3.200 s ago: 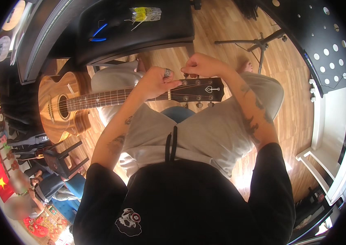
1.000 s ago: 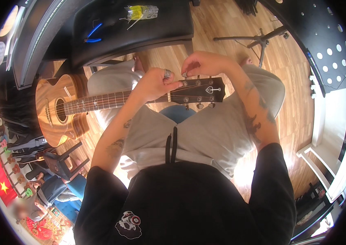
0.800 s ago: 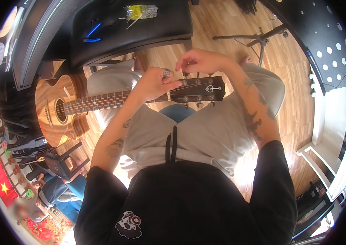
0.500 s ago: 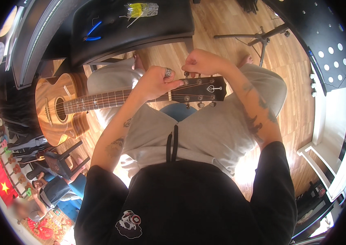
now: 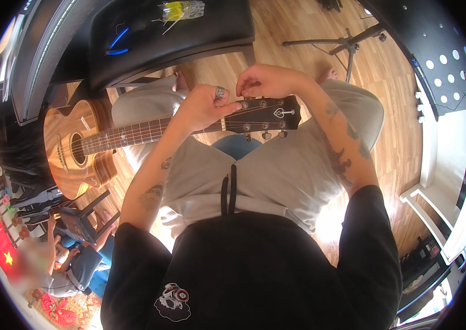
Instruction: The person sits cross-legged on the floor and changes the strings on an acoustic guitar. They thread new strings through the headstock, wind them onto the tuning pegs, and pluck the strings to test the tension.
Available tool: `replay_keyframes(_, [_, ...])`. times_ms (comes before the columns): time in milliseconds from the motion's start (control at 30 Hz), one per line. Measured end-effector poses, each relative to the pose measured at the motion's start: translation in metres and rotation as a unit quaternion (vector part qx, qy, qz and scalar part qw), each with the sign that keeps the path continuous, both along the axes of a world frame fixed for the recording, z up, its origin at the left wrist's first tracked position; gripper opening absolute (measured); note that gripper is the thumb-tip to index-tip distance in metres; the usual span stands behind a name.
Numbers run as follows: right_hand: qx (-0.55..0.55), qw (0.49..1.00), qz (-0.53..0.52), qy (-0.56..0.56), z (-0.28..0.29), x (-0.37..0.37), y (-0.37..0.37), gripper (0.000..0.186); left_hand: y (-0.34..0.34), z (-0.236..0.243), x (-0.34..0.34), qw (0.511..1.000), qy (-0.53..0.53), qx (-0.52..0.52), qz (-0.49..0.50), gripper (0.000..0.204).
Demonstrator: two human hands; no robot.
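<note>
Acoustic guitar [image 5: 134, 135] lies across my lap, body [image 5: 85, 175] out at nine o'clock — warm brown, streaked grain, dark soundhole [image 5: 78, 150]. Dark fretboard [image 5: 113, 141] carries pale inlays. Black headstock [image 5: 269, 116] toward one o'clock, whitish heart-shaped mark, shiny tuners below. Left grip [image 5: 204, 108] curled, thumb at headstock's upper edge; whether string is pinched, cannot tell. Right grip [image 5: 268, 82] bent over upper edge — fingertips gathered near tuner, hold unclear to me.
</note>
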State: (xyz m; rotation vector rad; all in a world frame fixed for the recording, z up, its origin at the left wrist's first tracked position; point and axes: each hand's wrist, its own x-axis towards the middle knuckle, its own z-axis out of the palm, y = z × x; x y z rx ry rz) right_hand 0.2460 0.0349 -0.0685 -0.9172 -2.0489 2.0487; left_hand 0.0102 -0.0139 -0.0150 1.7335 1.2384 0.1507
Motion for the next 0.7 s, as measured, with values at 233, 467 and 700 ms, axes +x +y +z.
replay_keyframes(233, [0.028, 0.997, 0.024, 0.070, -0.018, 0.007, 0.007, 0.020, 0.001, -0.002, 0.000, 1.000, -0.007, 0.001, -0.010, 0.060])
replay_keyframes(467, [-0.014, 0.993, -0.039, -0.113, 0.006, -0.001, 0.008, 0.033, 0.000, -0.001, 0.001, 1.000, -0.008, -0.006, 0.000, 0.060])
replay_keyframes(700, [-0.031, 0.998, -0.041, -0.032, -0.002, -0.002, 0.002, 0.035, 0.001, -0.003, -0.001, 1.000, -0.013, -0.008, -0.002, 0.060])
